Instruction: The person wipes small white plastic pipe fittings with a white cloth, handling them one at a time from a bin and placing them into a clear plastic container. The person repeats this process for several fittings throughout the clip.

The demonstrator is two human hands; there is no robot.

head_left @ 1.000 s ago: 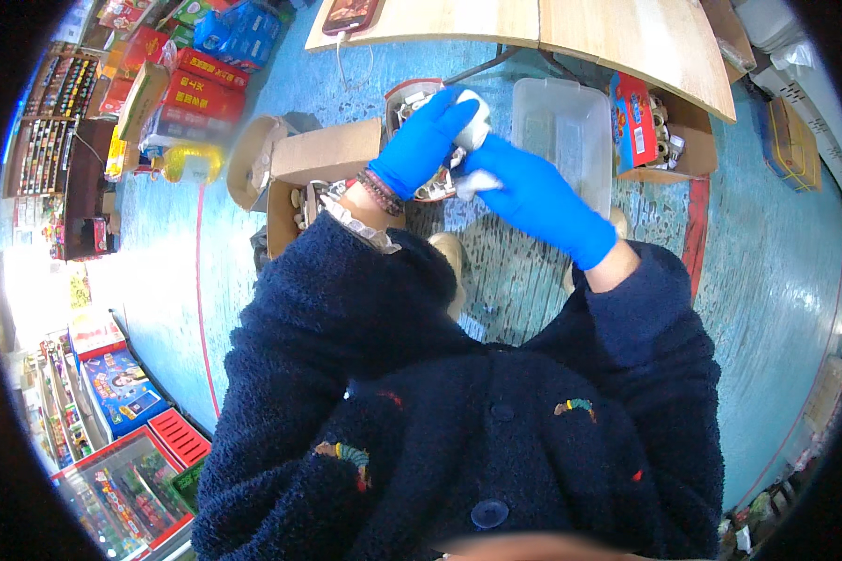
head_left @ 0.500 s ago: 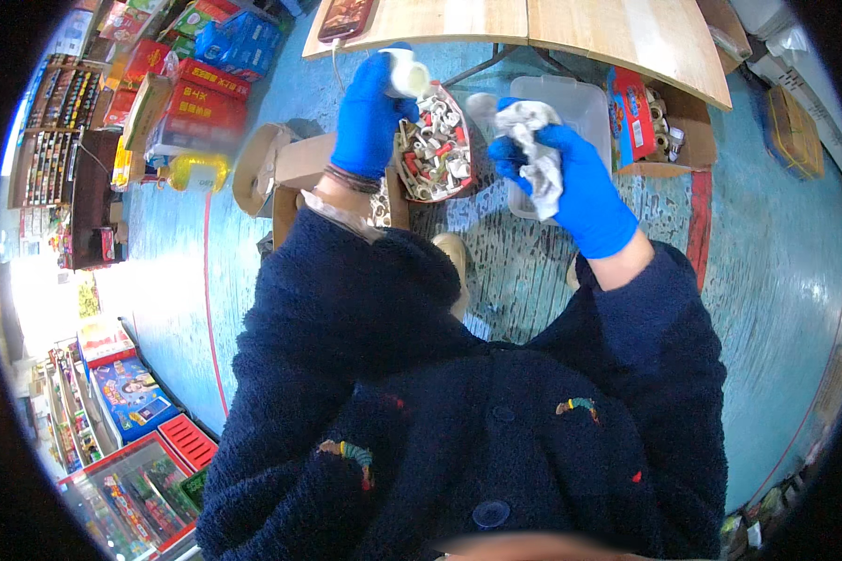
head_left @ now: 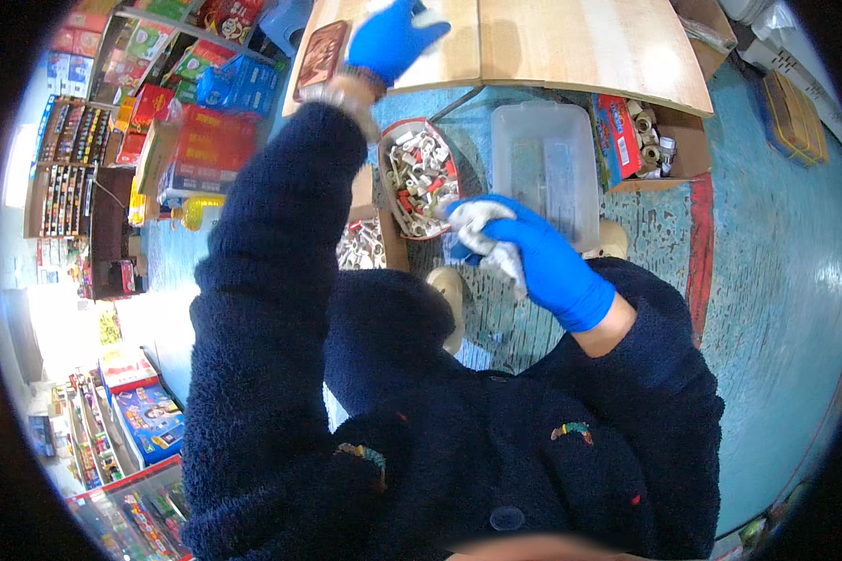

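My left hand (head_left: pixel 390 42), in a blue glove, reaches over the wooden table near its far edge. Between its thumb and fingers shows a bit of a white pipe fitting (head_left: pixel 428 16); the rest is hidden by the hand and the frame's edge. A crumpled whitish rag (head_left: pixel 494 245) is gripped in my right hand (head_left: pixel 559 271), also blue-gloved, in front of my lap. Left of that hand stands a red-rimmed basin (head_left: pixel 459 192) full of white and red pipe fittings (head_left: pixel 421 173). Beyond the right hand is a clear plastic tub (head_left: pixel 587 187).
A phone (head_left: pixel 322 58) lies on the pale wooden table (head_left: pixel 580 47), left of its middle. An open carton (head_left: pixel 678 154) of fittings stands under its right side, another box of fittings (head_left: pixel 362 245) below my left arm. Stacked goods fill shelves (head_left: pixel 61 145) at the left.
My left hand has moved up and away, from above the basin to over the table, with the white fitting. My right hand has come down toward my lap, still gripping the rag.
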